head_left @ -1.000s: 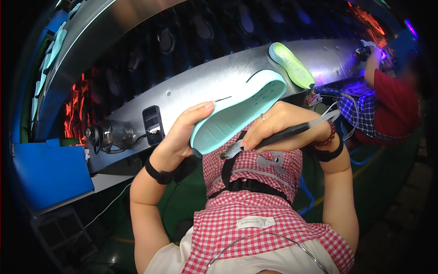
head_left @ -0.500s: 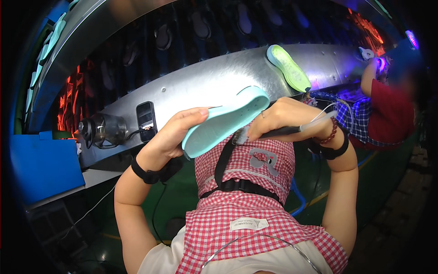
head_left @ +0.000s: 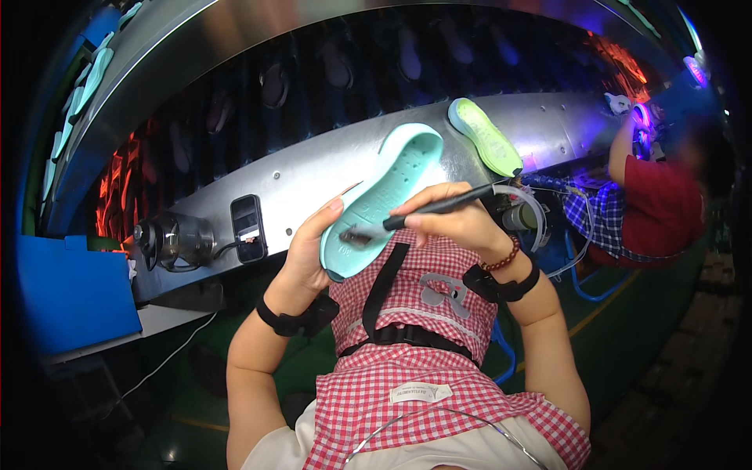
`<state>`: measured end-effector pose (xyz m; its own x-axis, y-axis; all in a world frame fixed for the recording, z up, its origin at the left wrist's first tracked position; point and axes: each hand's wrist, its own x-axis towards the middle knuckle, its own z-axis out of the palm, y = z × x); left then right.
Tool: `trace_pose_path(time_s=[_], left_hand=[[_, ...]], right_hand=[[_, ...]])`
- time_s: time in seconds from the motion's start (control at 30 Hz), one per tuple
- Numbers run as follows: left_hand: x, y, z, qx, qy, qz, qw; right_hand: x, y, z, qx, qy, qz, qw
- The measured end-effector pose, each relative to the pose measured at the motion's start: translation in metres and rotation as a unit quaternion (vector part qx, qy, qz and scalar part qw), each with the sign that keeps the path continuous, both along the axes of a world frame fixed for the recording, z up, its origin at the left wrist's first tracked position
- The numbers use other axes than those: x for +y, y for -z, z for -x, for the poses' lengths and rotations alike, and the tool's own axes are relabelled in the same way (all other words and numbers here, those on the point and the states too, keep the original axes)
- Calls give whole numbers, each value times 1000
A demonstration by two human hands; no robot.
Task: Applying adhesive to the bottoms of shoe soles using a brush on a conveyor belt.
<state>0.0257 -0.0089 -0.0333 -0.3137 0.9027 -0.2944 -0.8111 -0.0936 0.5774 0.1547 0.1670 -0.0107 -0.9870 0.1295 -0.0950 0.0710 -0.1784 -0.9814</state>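
Observation:
A light turquoise shoe sole (head_left: 392, 184) is tilted over the front edge of the metal ledge, its inner side facing up. My left hand (head_left: 307, 244) grips its near left edge, thumb on the rim. In my right hand (head_left: 458, 223) is a brush (head_left: 454, 203) with a black handle and a clear tube (head_left: 539, 215) running from its end. The brush's bristles touch the inside of the sole near its lower end. Fingers of the right hand wrap round the handle close to the bristle end.
A yellow-green sole (head_left: 487, 139) lies on the metal ledge (head_left: 313, 168). Left of it are a phone-like black device (head_left: 248, 227), a clear jug (head_left: 186, 237) and a blue box (head_left: 74, 290). Behind, several soles (head_left: 274, 84) sit on a dark conveyor. A co-worker in red (head_left: 662, 200) sits at right.
The sole has turned more upright, its inside now facing up. My right hand has swung the brush from beside the sole onto its inner surface. The left hand still holds the sole.

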Motion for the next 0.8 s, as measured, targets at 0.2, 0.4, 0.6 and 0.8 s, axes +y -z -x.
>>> trace_pose_path(time_s=[0.2,0.4,0.6,0.8], left_hand=[[1,12,1,-74,-6,0,997],[6,16,2,-74,-27,-9,997],[-29,-34,25,202,-77,-40,975],[-31,-158,109,238,-215,-167,933]], right_hand=[[21,32,4,74,250,-49,964],[-21,47,6,116,291,-257,914],[0,20,-38,187,134,146,962],[17,47,-46,144,195,201,949]])
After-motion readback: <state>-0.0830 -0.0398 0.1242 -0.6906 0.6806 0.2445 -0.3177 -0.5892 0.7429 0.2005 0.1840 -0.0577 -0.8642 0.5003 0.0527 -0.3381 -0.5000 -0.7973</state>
